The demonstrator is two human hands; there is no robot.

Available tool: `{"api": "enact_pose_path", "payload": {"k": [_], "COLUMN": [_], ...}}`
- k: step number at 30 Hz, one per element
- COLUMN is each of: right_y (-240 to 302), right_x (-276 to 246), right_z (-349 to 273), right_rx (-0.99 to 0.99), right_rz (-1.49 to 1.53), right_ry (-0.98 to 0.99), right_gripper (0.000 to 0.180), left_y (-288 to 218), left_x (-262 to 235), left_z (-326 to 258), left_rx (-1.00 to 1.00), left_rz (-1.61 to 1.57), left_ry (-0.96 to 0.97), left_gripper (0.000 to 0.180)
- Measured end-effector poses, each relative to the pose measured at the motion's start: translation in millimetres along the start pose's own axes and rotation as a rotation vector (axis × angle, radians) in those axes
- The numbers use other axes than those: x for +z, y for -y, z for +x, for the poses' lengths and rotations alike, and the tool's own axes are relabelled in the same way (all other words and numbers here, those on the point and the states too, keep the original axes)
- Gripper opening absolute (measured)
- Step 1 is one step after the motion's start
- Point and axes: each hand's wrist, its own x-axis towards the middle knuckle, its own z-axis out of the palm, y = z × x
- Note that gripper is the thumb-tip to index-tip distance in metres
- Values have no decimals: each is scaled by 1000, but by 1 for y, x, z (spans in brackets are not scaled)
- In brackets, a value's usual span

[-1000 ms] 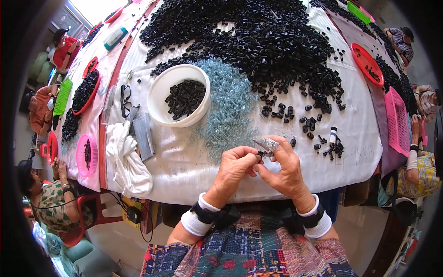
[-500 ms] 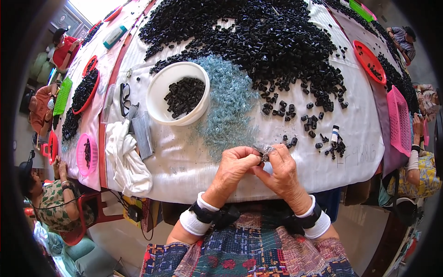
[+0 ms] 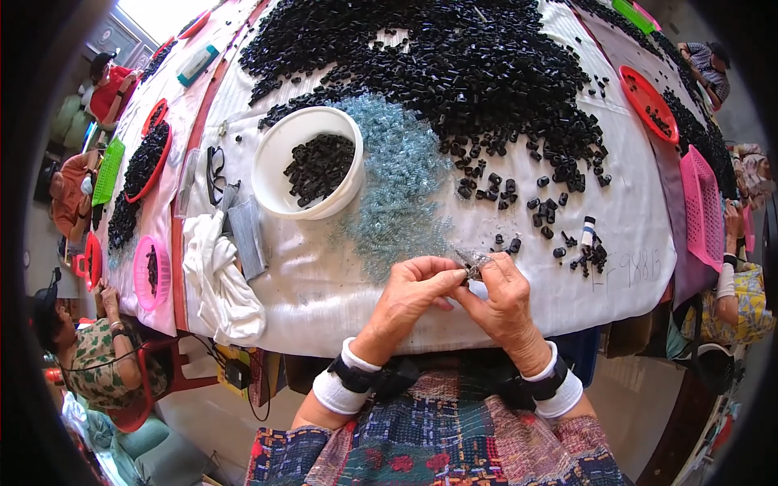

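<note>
At the table's near edge, my left hand (image 3: 409,301) and my right hand (image 3: 504,306) meet fingertip to fingertip. Both are closed in a pinch. Between them shows a small shiny, partly clear bundle (image 3: 473,259) with something dark in it; fingers cover much of it, so its kind is unclear. Just beyond my hands, to the left, lies a heap of pale blue translucent small coils (image 3: 397,182). A few small black cylindrical parts (image 3: 514,245) lie right past my right fingers. Further right, a white tube with a dark band (image 3: 588,231) stands among small black pieces (image 3: 592,261).
A white bowl (image 3: 263,182) holds black parts, and a large pile of black parts (image 3: 486,73) covers the far table. At left lie glasses (image 3: 215,174) and white cloth (image 3: 219,279). A pink basket (image 3: 700,211) and red tray (image 3: 628,91) sit right. Other people sit around.
My two hands have shifted slightly to the right together, still pinched close. The shiny bundle between the fingers has turned a little and shows more of its dark part.
</note>
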Motion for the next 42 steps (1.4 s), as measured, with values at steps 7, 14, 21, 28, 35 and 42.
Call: {"api": "enact_pose_path", "payload": {"k": [7,14,21,28,35,42], "right_y": [-1,4,1,-43,-58,-67], "right_x": [1,1,-4,-50,-48,-40], "right_z": [-2,-6,-6,-8,-3,-1], "right_rx": [-9,-32,-69,54,-24,-38], "right_rz": [29,54,58,-162,-285,-337], "right_ry": [10,5,56,-48,77,86], "right_gripper": [26,22,24,27,25,25], "left_y": [9,11,9,-34,-96,-85], "left_x": [-10,-12,-12,-28,-84,-70], "left_z": [2,3,-2,-5,7,2], "left_rx": [83,88,58,312,457,421], "left_rz": [-35,-65,3,-200,-431,-335], "left_ry": [70,88,168,14,-169,-145], "left_gripper": [17,17,19,22,32,28]}}
